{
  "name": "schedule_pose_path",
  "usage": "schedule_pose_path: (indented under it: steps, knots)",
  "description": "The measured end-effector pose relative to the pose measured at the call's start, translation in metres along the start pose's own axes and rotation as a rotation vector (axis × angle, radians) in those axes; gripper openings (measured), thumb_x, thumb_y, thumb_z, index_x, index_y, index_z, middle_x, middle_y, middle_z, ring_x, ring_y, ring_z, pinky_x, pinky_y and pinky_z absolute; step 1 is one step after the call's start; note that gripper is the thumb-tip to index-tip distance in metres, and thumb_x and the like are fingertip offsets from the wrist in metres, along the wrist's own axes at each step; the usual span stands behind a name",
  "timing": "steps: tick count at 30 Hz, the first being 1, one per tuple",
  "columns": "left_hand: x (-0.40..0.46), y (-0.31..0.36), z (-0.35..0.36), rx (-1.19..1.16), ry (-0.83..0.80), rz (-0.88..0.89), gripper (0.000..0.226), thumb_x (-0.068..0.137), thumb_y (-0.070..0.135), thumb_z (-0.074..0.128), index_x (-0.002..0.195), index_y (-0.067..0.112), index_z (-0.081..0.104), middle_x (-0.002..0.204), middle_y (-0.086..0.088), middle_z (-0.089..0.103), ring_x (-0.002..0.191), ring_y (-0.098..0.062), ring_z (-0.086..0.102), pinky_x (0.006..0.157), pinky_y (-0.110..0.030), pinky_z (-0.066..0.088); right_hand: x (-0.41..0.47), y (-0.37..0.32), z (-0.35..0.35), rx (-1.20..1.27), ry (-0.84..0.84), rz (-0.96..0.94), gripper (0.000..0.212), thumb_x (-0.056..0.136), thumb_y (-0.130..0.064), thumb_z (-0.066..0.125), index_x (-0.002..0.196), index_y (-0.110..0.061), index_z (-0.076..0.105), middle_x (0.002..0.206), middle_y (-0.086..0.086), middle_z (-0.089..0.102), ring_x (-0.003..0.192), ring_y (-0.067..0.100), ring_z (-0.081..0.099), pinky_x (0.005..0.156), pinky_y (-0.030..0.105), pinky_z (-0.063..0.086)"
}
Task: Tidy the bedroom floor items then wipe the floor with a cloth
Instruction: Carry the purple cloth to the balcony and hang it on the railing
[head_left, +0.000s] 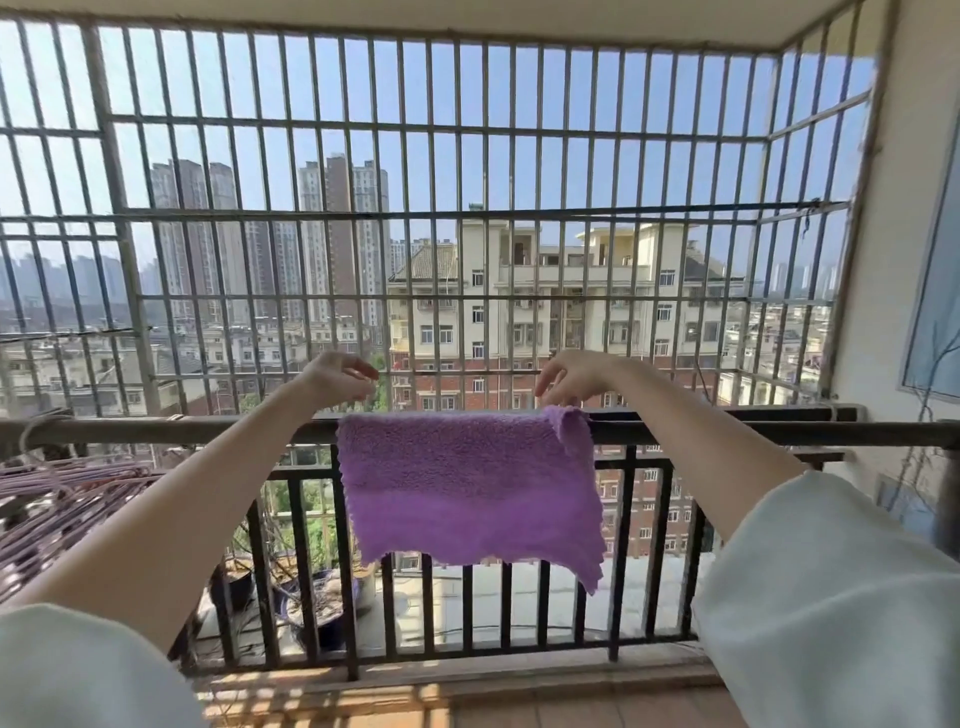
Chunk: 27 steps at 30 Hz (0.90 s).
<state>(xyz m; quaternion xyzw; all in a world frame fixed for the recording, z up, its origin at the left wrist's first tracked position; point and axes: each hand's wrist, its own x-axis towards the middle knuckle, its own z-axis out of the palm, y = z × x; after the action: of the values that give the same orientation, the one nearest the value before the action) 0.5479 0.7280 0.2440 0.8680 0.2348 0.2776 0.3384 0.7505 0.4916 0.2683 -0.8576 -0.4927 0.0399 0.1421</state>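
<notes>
A purple fleecy cloth (470, 488) hangs draped over the dark top rail (208, 428) of the balcony railing, its lower edge loose in front of the bars. My left hand (337, 376) hovers just above the cloth's upper left corner with loosely curled fingers that hold nothing. My right hand (571, 376) is over the upper right corner, fingers pointing down. Their tips reach the cloth's top edge, where the corner stands folded up. Whether they touch it is unclear.
A metal security grille (483, 218) encloses the balcony beyond the railing. A heap of purple clothes hangers (57, 509) lies at the left. Plant pots (317, 603) stand on the ledge behind the bars. A white wall with a window (935, 291) is at the right.
</notes>
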Motion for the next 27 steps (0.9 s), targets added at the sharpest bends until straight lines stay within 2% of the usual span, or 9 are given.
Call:
schedule_pose_path:
  steps: [2, 7, 10, 12, 15, 18, 20, 23, 27]
  knots:
    - [-0.01, 0.0, -0.002, -0.051, 0.077, 0.122, 0.013, 0.085, -0.001, 0.059, 0.091, 0.01, 0.06, 0.087, -0.008, 0.062, 0.077, -0.018, 0.059, 0.06, -0.007, 0.05, -0.012, -0.002, -0.002, 0.034, 0.085, -0.048, 0.019, 0.086, -0.014, 0.062, 0.105, -0.014, 0.065, 0.099, 0.0, 0.062, 0.076, 0.006, 0.06, 0.067, 0.018, 0.047]
    - [-0.049, -0.006, -0.009, 0.144, 0.089, 0.349, 0.018, 0.086, 0.001, 0.058, 0.089, 0.018, 0.058, 0.087, 0.0, 0.063, 0.08, -0.014, 0.061, 0.078, -0.022, 0.053, -0.047, -0.016, 0.005, -0.062, 0.363, -0.141, 0.014, 0.089, -0.013, 0.06, 0.101, -0.009, 0.066, 0.093, 0.0, 0.06, 0.081, 0.01, 0.055, 0.063, 0.011, 0.04]
    - [-0.08, -0.002, -0.009, 0.063, 0.139, 0.379, 0.015, 0.087, 0.003, 0.057, 0.095, 0.015, 0.06, 0.086, 0.005, 0.063, 0.079, -0.008, 0.059, 0.074, -0.008, 0.049, -0.074, -0.022, 0.016, -0.096, 0.53, -0.144, 0.014, 0.089, -0.015, 0.061, 0.1, -0.008, 0.065, 0.094, 0.003, 0.064, 0.077, 0.011, 0.055, 0.073, 0.019, 0.046]
    - [-0.099, -0.003, -0.007, 0.038, 0.17, 0.372, 0.013, 0.087, 0.004, 0.058, 0.091, 0.017, 0.06, 0.084, 0.005, 0.062, 0.078, -0.008, 0.059, 0.071, -0.005, 0.048, -0.092, -0.022, 0.026, -0.074, 0.603, -0.122, 0.015, 0.088, -0.019, 0.063, 0.098, -0.008, 0.064, 0.092, 0.006, 0.065, 0.076, 0.013, 0.055, 0.077, 0.027, 0.051]
    - [-0.116, -0.023, 0.004, 0.089, 0.218, 0.28, 0.01, 0.085, 0.006, 0.061, 0.094, 0.01, 0.061, 0.088, -0.005, 0.064, 0.075, -0.015, 0.06, 0.067, -0.014, 0.05, -0.115, -0.022, 0.048, -0.118, 0.691, -0.102, 0.023, 0.083, -0.031, 0.069, 0.093, -0.012, 0.06, 0.085, 0.002, 0.06, 0.073, 0.013, 0.054, 0.074, 0.032, 0.053]
    - [-0.127, -0.045, 0.028, 0.038, 0.281, 0.097, 0.029, 0.084, 0.015, 0.065, 0.108, 0.002, 0.057, 0.102, -0.01, 0.064, 0.091, -0.024, 0.061, 0.082, -0.034, 0.051, -0.123, -0.024, 0.078, -0.194, 0.738, -0.092, 0.037, 0.077, -0.044, 0.071, 0.087, -0.017, 0.048, 0.085, -0.003, 0.051, 0.071, 0.013, 0.052, 0.068, 0.027, 0.046]
    - [-0.127, -0.054, 0.041, -0.016, 0.321, 0.022, 0.041, 0.083, 0.021, 0.067, 0.116, -0.001, 0.054, 0.112, -0.014, 0.062, 0.101, -0.028, 0.059, 0.092, -0.044, 0.048, -0.119, -0.024, 0.096, -0.27, 0.754, -0.063, 0.049, 0.072, -0.049, 0.074, 0.092, -0.013, 0.047, 0.087, 0.001, 0.053, 0.073, 0.018, 0.054, 0.066, 0.029, 0.046]
    - [-0.118, -0.051, 0.048, -0.101, 0.368, -0.027, 0.046, 0.084, 0.025, 0.067, 0.121, 0.0, 0.054, 0.118, -0.016, 0.061, 0.108, -0.029, 0.058, 0.093, -0.042, 0.045, -0.108, -0.019, 0.108, -0.281, 0.765, -0.016, 0.05, 0.071, -0.032, 0.079, 0.1, -0.004, 0.05, 0.093, 0.012, 0.057, 0.08, 0.028, 0.059, 0.067, 0.039, 0.052]
    - [-0.109, -0.043, 0.056, -0.238, 0.345, -0.047, 0.046, 0.083, 0.02, 0.068, 0.121, 0.0, 0.054, 0.113, -0.014, 0.062, 0.1, -0.026, 0.059, 0.089, -0.038, 0.047, -0.105, -0.017, 0.108, -0.198, 0.854, -0.059, 0.019, 0.083, -0.008, 0.063, 0.098, -0.004, 0.051, 0.09, 0.012, 0.059, 0.076, 0.028, 0.061, 0.061, 0.035, 0.049]
